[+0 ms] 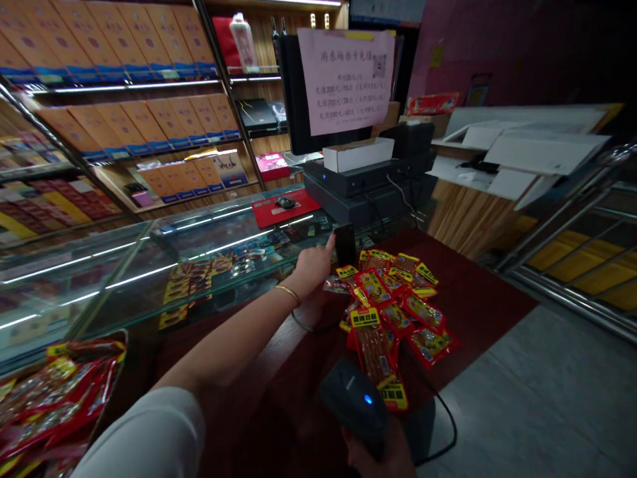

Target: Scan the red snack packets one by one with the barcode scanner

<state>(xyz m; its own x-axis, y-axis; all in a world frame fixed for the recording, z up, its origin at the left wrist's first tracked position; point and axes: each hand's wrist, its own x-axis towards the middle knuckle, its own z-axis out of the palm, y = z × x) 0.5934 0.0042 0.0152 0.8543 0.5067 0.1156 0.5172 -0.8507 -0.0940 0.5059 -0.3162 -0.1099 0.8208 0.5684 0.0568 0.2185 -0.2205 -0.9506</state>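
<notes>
My left hand (312, 267) reaches out over the dark red tabletop, with a gold bangle at its wrist. One stretched finger touches the upper left edge of a small upright black device (345, 244); its kind is unclear. The other fingers are mostly hidden, and I see nothing held in them. At the bottom, my right hand (381, 455), partly out of frame, is closed around a black barcode scanner (354, 400) with a blue light lit. Just beyond the scanner lies a loose pile of red and yellow snack packets (398, 295), partly covered by the scanner.
An open box (123, 372) of similar packets stands at the lower left. A glass display counter (124, 265) runs behind it. Beyond the pile are a monitor (291, 99) with a paper sign (348, 86) and a white box (358, 156). Metal railings (562, 226) are at right.
</notes>
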